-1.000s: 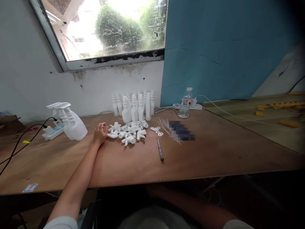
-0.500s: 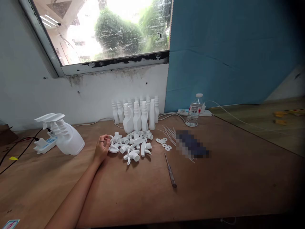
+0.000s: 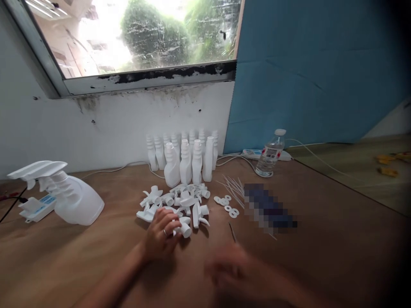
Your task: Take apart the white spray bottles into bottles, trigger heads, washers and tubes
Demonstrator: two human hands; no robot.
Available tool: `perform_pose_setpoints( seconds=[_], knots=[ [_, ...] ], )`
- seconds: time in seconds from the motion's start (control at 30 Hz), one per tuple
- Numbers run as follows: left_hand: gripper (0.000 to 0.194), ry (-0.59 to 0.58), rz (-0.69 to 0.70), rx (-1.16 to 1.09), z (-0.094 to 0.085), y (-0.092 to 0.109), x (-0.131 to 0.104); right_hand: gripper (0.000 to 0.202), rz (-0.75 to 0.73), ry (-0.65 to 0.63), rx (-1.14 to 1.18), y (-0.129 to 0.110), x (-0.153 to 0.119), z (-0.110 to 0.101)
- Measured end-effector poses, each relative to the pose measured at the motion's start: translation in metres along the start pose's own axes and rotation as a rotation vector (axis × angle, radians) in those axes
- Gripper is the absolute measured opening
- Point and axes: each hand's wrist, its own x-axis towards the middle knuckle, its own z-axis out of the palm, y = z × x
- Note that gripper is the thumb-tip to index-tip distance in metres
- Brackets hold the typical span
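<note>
My left hand [image 3: 163, 231], with a ring on one finger, is closed over a white spray trigger head [image 3: 185, 230] at the near edge of a loose pile of trigger heads [image 3: 188, 199]. Its fingers hide part of that piece. My right hand [image 3: 229, 267] is smeared by motion near the front of the table. It covers most of a screwdriver [image 3: 233, 233], leaving only the thin shaft in sight. Whether it touches the screwdriver cannot be made out. White flat rings [image 3: 233, 213] and thin white tubes [image 3: 234, 188] lie to the right of the pile.
Several white bottles [image 3: 185, 167] stand behind the pile, against the wall. At left, a spray bottle [image 3: 78, 203] with its trigger stands beside a power strip [image 3: 37, 209]. A water bottle [image 3: 269, 156] is at the back right, before a blurred dark item [image 3: 269, 207].
My left hand has moved right, from the pile's left side onto the nearest trigger head. My right hand has come into view over the screwdriver. The camera view has shifted slightly.
</note>
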Motion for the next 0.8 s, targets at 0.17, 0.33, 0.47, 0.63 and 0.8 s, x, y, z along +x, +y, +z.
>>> perform_pose_setpoints(
  seconds=[0.17, 0.33, 0.47, 0.63, 0.8],
  knots=[
    [0.042, -0.100, 0.004, 0.023, 0.012, 0.016, 0.007, 0.024, -0.455, 0.097, -0.852, 0.002, 0.113, -0.073],
    [0.039, -0.111, 0.034, 0.126, 0.022, -0.001, -0.002, 0.029, -0.480, 0.224, -1.167, 0.007, 0.126, -0.099],
    [0.030, -0.151, 0.071, 0.180, 0.024, -0.009, 0.002, 0.038, -0.433, 0.189, -1.350, 0.009, 0.127, -0.098],
    [0.026, -0.153, 0.053, 0.168, 0.025, -0.004, 0.005, 0.044, -0.445, 0.076, -1.438, 0.015, 0.124, -0.099],
    [0.025, -0.123, 0.077, 0.108, 0.032, -0.003, 0.001, 0.042, -0.512, 0.023, -1.395, 0.021, 0.121, -0.104]
  ],
)
